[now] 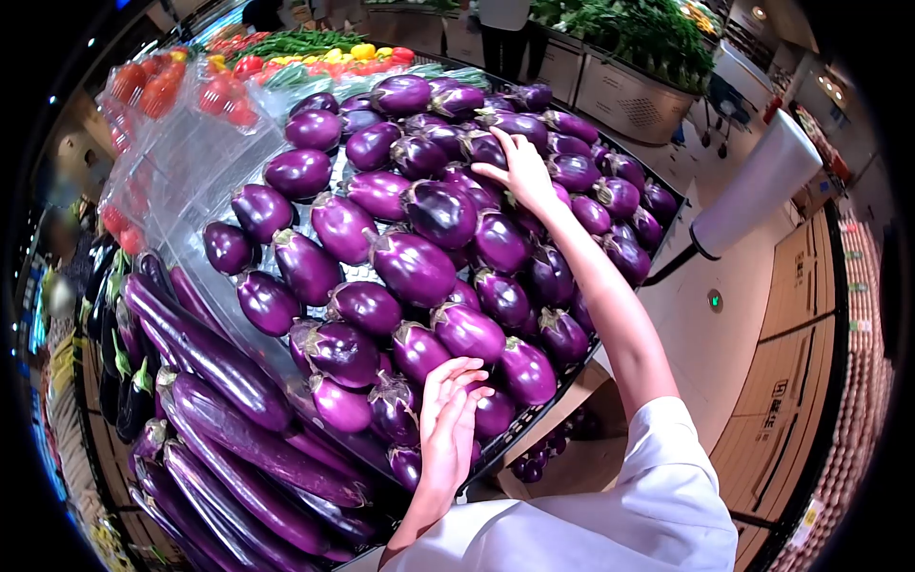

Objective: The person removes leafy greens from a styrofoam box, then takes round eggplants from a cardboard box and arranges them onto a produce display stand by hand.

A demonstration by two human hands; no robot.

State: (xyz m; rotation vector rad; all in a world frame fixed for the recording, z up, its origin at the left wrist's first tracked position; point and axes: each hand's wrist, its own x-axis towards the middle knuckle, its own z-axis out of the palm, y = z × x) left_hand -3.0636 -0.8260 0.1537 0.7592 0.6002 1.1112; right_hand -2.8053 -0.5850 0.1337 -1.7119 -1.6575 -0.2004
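Observation:
Round purple eggplants lie heaped on a sloping display. My right hand reaches across to the far part of the heap. Its thumb and fingers are around a dark round eggplant, which still lies among the others. Near the front edge, my left hand hovers or rests beside a round eggplant, fingers loosely bent and a little apart, holding nothing visible. Whether it touches that eggplant I cannot tell. Long purple eggplants are piled at the lower left.
Clear plastic wrap or bags cover the display's left side, by bagged tomatoes. Peppers lie at the back. A pale post-like object stands right of the display. Cartons and egg trays line the right. A person stands behind.

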